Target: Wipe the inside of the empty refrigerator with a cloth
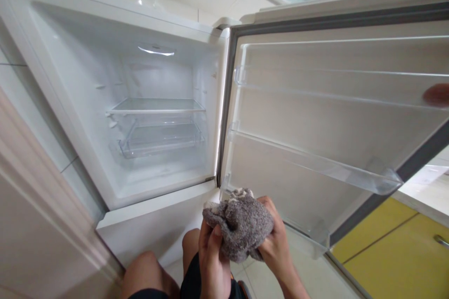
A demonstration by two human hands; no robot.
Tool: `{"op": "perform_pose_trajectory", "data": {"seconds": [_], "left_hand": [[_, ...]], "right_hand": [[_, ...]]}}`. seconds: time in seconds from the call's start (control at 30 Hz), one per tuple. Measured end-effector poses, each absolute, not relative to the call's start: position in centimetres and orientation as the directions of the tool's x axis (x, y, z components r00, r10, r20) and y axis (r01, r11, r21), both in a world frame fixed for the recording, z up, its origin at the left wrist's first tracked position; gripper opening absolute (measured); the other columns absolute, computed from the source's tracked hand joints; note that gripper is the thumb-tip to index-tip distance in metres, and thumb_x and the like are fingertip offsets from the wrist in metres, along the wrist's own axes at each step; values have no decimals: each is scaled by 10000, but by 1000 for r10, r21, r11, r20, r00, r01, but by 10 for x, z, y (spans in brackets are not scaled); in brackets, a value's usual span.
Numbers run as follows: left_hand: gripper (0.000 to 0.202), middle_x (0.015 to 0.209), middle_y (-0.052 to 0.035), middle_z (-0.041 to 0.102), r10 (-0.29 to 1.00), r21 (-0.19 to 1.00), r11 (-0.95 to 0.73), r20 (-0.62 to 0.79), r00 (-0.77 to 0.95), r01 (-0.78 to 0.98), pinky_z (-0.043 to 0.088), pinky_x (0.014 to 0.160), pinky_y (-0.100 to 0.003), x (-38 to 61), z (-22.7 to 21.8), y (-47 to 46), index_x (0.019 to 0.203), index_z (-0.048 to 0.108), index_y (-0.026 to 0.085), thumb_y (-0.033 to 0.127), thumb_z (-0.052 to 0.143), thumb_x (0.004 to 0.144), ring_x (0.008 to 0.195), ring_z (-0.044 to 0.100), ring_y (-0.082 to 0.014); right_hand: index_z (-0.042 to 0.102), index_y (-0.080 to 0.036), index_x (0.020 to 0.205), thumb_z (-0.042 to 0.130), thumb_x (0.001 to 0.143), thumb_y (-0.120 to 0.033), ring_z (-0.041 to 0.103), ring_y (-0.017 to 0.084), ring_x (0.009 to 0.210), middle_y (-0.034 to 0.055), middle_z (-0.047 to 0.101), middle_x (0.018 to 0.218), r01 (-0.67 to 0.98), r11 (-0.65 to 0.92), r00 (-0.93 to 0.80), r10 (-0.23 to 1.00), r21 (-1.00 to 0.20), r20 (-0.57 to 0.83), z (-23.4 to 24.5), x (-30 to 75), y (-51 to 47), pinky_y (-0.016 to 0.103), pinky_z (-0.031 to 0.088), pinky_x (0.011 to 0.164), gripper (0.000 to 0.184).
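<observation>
A grey-brown, fuzzy cleaning cloth (pixel 247 231) is bunched up between my two hands in front of the open fridge. My left hand (pixel 213 257) grips its left side, thumb up against a fold. Around the right side of the same cloth my right hand (pixel 275 240) is closed, its fingers partly hidden behind the bundle. Just beyond stands the fridge compartment (pixel 161 74), holding a glass shelf (pixel 157 104) and a clear plastic drawer (pixel 161 142). To the right, the fridge door (pixel 315 117) is swung wide, with clear door racks (pixel 315 163) on its inner side.
A blurred reddish-brown shape (pixel 437 95) shows at the right edge; I cannot tell what it is. Yellow cabinets (pixel 393 238) with a pale counter stand behind the door. My bare knees (pixel 149 271) are close below the fridge. A pale wall panel or door (pixel 38 196) borders the left.
</observation>
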State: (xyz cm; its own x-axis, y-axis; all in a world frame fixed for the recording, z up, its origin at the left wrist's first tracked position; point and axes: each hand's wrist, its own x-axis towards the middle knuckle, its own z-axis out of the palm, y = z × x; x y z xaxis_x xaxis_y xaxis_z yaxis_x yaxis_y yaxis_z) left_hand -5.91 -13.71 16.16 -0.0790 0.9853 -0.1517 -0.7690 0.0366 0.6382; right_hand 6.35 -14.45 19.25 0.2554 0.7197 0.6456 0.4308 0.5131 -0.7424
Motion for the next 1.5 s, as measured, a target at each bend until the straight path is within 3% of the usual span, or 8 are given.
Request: {"op": "perform_pose_trajectory", "data": {"seconds": [0.2,0.37,0.53,0.7,0.83,1.1,1.23,1.5], "left_hand": [[646,934,-63,755,990,673,-29,-82,-114,-739,591,814,-330,-61,169,-140,1167,699,214,492,887,614,904,722,-251],[596,963,-81,760,978,756,-95,-51,-203,-648,595,837,-328,-53,156,-144,1148,694,195,508,852,665,971,718,-267],[432,945,-97,756,993,817,-108,60,-102,-566,585,906,-365,-52,167,-145,1019,717,160,465,805,726,999,713,-283],[384,957,-109,751,986,871,-163,159,-49,-464,563,971,-419,-60,174,-144,976,738,167,446,796,719,1052,696,-319],[409,903,-115,749,971,886,-132,206,122,-445,564,966,-452,-67,168,-142,995,769,177,469,805,711,1014,700,-335],[490,1105,-151,759,923,831,-41,245,298,-555,520,1026,-454,-46,169,-133,1061,778,149,571,683,832,1111,673,-333],[475,1126,-148,751,974,817,-137,215,75,-560,557,963,-407,-38,148,-122,1101,749,155,553,671,853,1060,700,-292],[337,1323,-111,690,766,757,-638,605,218,142,494,1111,-474,-11,122,-80,1254,671,212,288,556,947,1286,612,-261]], "right_hand": [[550,-226,1019,649,721,-176,470,157,814,-11,507,912,613,395,513,460,-684,725,173,60,-144,271,410,754,317],[622,-236,1218,578,917,-253,606,203,1056,75,657,1150,510,417,390,668,-753,634,169,50,-154,321,495,930,304],[519,-297,1493,484,999,-510,406,259,1475,79,512,1533,289,373,301,839,-882,454,152,57,-168,450,372,1202,540],[592,-220,1419,777,708,-713,595,350,1289,155,626,1388,77,379,114,916,-922,386,156,64,-172,508,486,1090,884],[756,-187,1064,907,590,-591,711,322,1018,118,760,1015,55,356,196,912,-933,360,165,66,-168,448,587,923,640],[763,-141,849,895,600,-438,703,236,746,94,767,850,167,310,643,685,-936,341,160,86,-147,331,597,702,409],[736,-133,907,893,559,-361,718,228,747,69,761,834,-117,442,814,556,-890,169,175,102,-138,323,605,679,444],[657,-174,842,825,542,-247,675,110,658,-51,693,730,-100,752,983,176,-652,51,210,176,-157,213,605,653,352]]}}
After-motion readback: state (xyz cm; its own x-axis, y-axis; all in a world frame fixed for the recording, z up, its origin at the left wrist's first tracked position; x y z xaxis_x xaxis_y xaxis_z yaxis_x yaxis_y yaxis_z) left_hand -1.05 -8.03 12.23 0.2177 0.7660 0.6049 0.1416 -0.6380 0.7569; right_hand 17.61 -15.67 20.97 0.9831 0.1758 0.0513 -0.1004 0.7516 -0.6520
